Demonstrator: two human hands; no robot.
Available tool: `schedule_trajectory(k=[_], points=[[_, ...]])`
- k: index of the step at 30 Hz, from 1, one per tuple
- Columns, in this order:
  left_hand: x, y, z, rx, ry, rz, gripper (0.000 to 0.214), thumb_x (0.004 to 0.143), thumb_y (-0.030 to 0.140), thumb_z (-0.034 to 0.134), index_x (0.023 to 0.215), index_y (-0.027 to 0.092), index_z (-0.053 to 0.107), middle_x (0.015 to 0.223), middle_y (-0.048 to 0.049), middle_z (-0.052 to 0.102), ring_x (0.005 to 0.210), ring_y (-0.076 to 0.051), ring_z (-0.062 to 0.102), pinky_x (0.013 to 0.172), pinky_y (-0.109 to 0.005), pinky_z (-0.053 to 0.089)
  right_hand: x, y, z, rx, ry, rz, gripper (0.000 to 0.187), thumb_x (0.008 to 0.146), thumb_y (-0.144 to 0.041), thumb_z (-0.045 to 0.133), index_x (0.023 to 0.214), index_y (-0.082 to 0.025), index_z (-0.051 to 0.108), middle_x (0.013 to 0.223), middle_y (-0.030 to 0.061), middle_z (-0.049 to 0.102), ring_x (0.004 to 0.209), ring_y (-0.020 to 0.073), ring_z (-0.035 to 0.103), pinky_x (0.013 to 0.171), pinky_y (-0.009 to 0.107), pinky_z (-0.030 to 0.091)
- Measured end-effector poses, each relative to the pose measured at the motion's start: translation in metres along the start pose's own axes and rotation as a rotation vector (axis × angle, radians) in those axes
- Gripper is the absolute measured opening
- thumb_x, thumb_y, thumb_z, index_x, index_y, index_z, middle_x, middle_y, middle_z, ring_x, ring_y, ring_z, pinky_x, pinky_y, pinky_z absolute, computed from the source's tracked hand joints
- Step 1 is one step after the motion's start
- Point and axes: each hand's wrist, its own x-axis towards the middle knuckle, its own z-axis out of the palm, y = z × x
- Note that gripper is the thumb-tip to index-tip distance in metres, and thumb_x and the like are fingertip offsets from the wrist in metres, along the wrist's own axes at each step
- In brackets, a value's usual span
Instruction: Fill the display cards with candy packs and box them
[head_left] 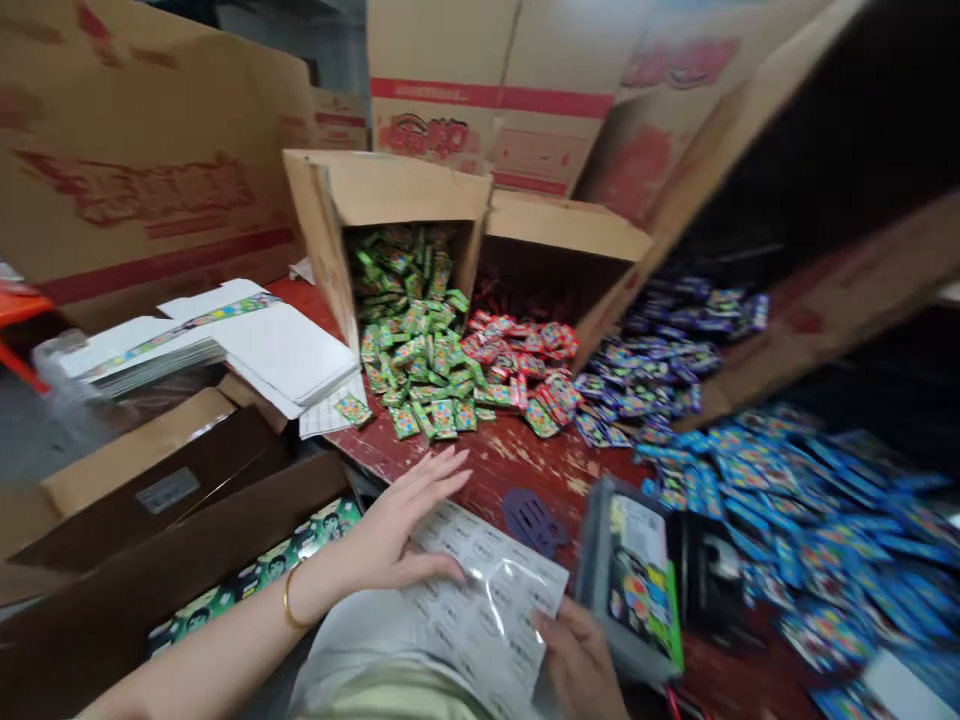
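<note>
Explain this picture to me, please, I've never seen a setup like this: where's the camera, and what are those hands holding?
There's no machine here. One camera, worn on a person's head, looks forward and down at their two bare hands. The right hand holds the edge of a glossy white sheet with grey printed marks. The left hand, fingers extended, is at the sheet's other side. On the worn dark-red table, small shiny green packets and red packets spill from open brown cardboard boxes; purple packets and blue packets lie further right. A grey plastic tub stands near the right hand.
</note>
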Motion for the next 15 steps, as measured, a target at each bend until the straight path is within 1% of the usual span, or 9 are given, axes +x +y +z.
schedule_trajectory(k=[2, 4, 5, 6, 8, 9, 11, 13, 15], points=[[0.018, 0.021, 0.016, -0.160, -0.161, -0.037, 0.096, 0.067, 0.050, 0.073, 0.146, 0.024, 0.024, 0.146, -0.0138, 0.033, 0.134, -0.030, 0.031, 0.110, -0.046, 0.026, -0.006, -0.022, -0.008, -0.084, -0.123, -0.038, 0.027, 0.052, -0.033, 0.078, 0.052, -0.013, 0.059, 0.054, 0.0041, 0.058, 0.053, 0.0157, 0.052, 0.052, 0.026, 0.042], [0.033, 0.036, 0.035, -0.422, -0.287, -0.134, 0.086, 0.069, 0.044, 0.073, 0.141, 0.023, 0.031, 0.123, -0.0130, 0.056, 0.111, -0.026, 0.055, 0.094, -0.040, 0.045, -0.011, -0.043, -0.011, -0.110, -0.185, -0.062, 0.032, 0.055, -0.030, 0.077, 0.048, -0.014, 0.050, 0.048, -0.0001, 0.050, 0.047, 0.0101, 0.044, 0.046, 0.021, 0.034], [0.038, 0.041, 0.044, -0.566, -0.320, -0.207, 0.076, 0.072, 0.041, 0.072, 0.136, 0.021, 0.037, 0.108, -0.0103, 0.062, 0.095, -0.022, 0.061, 0.082, -0.034, 0.049, -0.013, -0.052, -0.012, -0.087, -0.183, -0.069, 0.034, 0.055, -0.029, 0.077, 0.049, -0.014, 0.047, 0.048, -0.0015, 0.049, 0.046, 0.0084, 0.041, 0.046, 0.019, 0.032], [0.043, 0.045, 0.051, -0.690, -0.327, -0.277, 0.066, 0.073, 0.038, 0.071, 0.129, 0.019, 0.043, 0.096, -0.0076, 0.064, 0.084, -0.019, 0.062, 0.074, -0.030, 0.050, -0.015, -0.060, -0.012, -0.045, -0.159, -0.080, 0.034, 0.057, -0.028, 0.077, 0.053, -0.014, 0.046, 0.049, -0.0021, 0.050, 0.046, 0.0075, 0.042, 0.047, 0.018, 0.032], [0.050, 0.052, 0.059, -0.789, -0.262, -0.358, 0.050, 0.073, 0.034, 0.071, 0.116, 0.016, 0.051, 0.089, -0.0060, 0.064, 0.080, -0.017, 0.061, 0.073, -0.028, 0.050, -0.018, -0.071, -0.011, 0.055, -0.079, -0.103, 0.031, 0.058, -0.025, 0.078, 0.070, -0.015, 0.051, 0.056, -0.0027, 0.056, 0.049, 0.0075, 0.047, 0.050, 0.018, 0.036], [0.052, 0.054, 0.061, -0.736, -0.191, -0.354, 0.046, 0.074, 0.033, 0.070, 0.113, 0.016, 0.053, 0.092, -0.0066, 0.064, 0.085, -0.018, 0.061, 0.077, -0.030, 0.049, -0.019, -0.074, -0.011, 0.091, -0.054, -0.099, 0.035, 0.058, -0.023, 0.079, 0.081, -0.016, 0.053, 0.058, -0.0027, 0.058, 0.051, 0.0083, 0.049, 0.052, 0.018, 0.038], [0.051, 0.060, 0.063, -0.450, 0.002, -0.286, 0.043, 0.079, 0.031, 0.064, 0.118, 0.019, 0.052, 0.102, -0.0085, 0.063, 0.098, -0.021, 0.059, 0.091, -0.038, 0.045, -0.020, -0.077, -0.009, 0.153, -0.009, -0.036, 0.052, 0.053, -0.021, 0.082, 0.097, -0.016, 0.054, 0.063, -0.0012, 0.062, 0.055, 0.0108, 0.054, 0.055, 0.021, 0.042], [0.045, 0.065, 0.069, -0.080, 0.206, -0.224, 0.047, 0.084, 0.032, 0.059, 0.128, 0.023, 0.046, 0.117, -0.0113, 0.058, 0.114, -0.026, 0.052, 0.103, -0.047, 0.035, -0.018, -0.074, -0.004, 0.253, 0.102, 0.020, 0.059, 0.045, -0.024, 0.085, 0.095, -0.014, 0.056, 0.067, 0.0019, 0.064, 0.058, 0.0133, 0.058, 0.057, 0.024, 0.046], [0.036, 0.068, 0.082, 0.154, 0.295, -0.192, 0.059, 0.083, 0.037, 0.059, 0.137, 0.025, 0.038, 0.134, -0.0133, 0.047, 0.127, -0.031, 0.041, 0.107, -0.052, 0.028, -0.017, -0.067, 0.005, 0.389, 0.273, -0.003, 0.054, 0.040, -0.027, 0.086, 0.084, -0.013, 0.057, 0.072, 0.0034, 0.065, 0.062, 0.0140, 0.060, 0.059, 0.024, 0.048]])
